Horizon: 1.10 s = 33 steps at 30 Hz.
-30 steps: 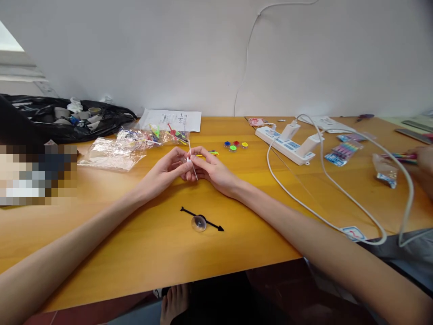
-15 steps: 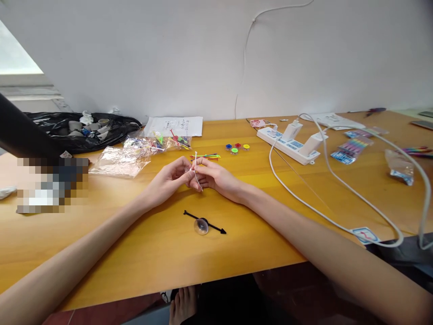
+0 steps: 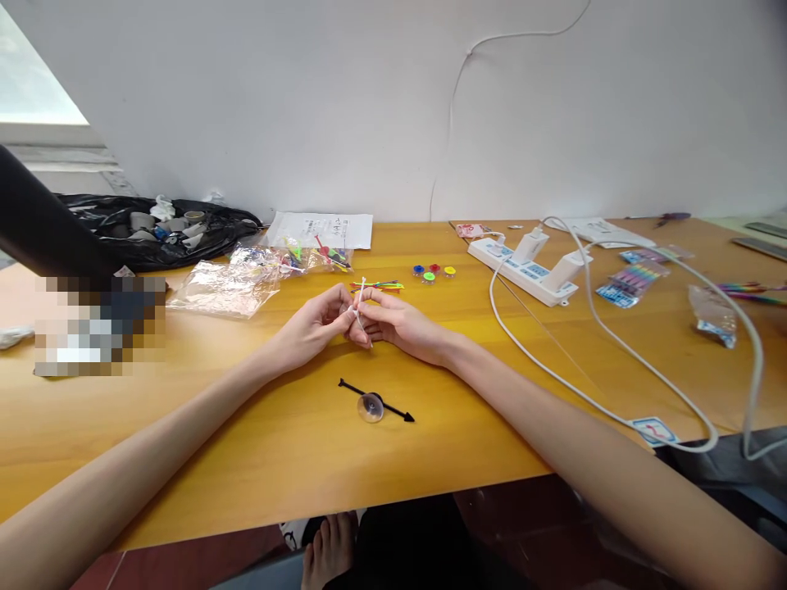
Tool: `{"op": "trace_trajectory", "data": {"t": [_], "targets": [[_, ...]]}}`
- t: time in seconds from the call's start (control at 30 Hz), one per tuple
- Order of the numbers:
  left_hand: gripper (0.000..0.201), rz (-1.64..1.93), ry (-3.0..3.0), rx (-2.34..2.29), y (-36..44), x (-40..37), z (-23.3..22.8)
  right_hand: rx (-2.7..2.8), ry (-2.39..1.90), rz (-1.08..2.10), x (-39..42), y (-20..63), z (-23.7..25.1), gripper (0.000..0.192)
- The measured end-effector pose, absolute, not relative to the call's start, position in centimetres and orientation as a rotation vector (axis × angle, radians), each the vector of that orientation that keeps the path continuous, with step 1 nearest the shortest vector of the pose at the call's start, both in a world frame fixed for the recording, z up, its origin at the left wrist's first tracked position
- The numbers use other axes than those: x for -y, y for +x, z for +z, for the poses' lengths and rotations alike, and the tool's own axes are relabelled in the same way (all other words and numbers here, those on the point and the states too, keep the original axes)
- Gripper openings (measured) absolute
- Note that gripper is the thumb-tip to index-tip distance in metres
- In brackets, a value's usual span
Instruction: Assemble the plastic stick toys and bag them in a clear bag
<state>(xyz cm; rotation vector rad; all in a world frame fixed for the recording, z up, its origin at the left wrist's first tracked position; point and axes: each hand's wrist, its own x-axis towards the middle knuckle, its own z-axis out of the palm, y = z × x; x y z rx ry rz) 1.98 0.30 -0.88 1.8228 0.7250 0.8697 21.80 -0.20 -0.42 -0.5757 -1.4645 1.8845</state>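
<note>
Left hand [image 3: 320,321] and right hand [image 3: 393,321] meet mid-desk [image 3: 246,442], fingers of both pinching a thin white stick [image 3: 361,293]; stick now stands more upright than a second ago, hands barely shifted; black arrow with clear sucker [image 3: 372,405] lies untouched nearer the body.

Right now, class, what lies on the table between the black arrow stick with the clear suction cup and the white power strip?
In the head view, the person's right forearm crosses that stretch, above bare yellow wooden tabletop.
</note>
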Motion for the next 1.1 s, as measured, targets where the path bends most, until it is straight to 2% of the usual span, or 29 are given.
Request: {"op": "trace_trajectory", "data": {"t": [0.57,0.83,1.1], "targets": [[0.022,1.156,1.624,-0.945,1.9,-0.7,-0.7,1.266,-0.657,1.816,0.1,21.8,-0.3,0.024],[0.026,1.308,1.419,-0.993,1.5,-1.3,-1.1,1.311,-0.801,1.271,-2.1,21.9,-1.5,0.033],[0.030,1.261,1.358,-0.947,1.3,-1.6,-1.2,1.826,-0.968,0.495,-6.4,24.0,-1.6,0.016]]}}
